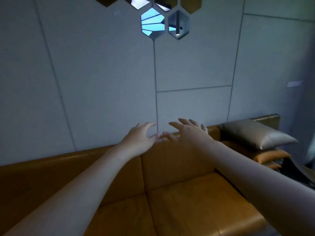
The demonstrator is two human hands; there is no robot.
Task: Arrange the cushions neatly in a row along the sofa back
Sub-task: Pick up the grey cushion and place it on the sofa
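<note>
A brown leather sofa (pixel 179 198) runs along the wall, its back (pixel 68 167) bare across the middle. At the right end a shiny grey cushion (pixel 255 135) lies on top of an orange cushion (pixel 271 156), with a second orange cushion edge (pixel 274 166) showing below. My left hand (pixel 139 138) and my right hand (pixel 189 132) are both stretched out over the top of the sofa back, fingers spread, holding nothing. The fingertips of the two hands nearly meet. The grey cushion is a short way right of my right hand.
A grey panelled wall (pixel 102 74) rises right behind the sofa, with hexagonal mirror tiles (pixel 153 23) at the top. A dark object (pixel 296 174) sits beside the stacked cushions at the far right. The seat cushions lie below my forearms.
</note>
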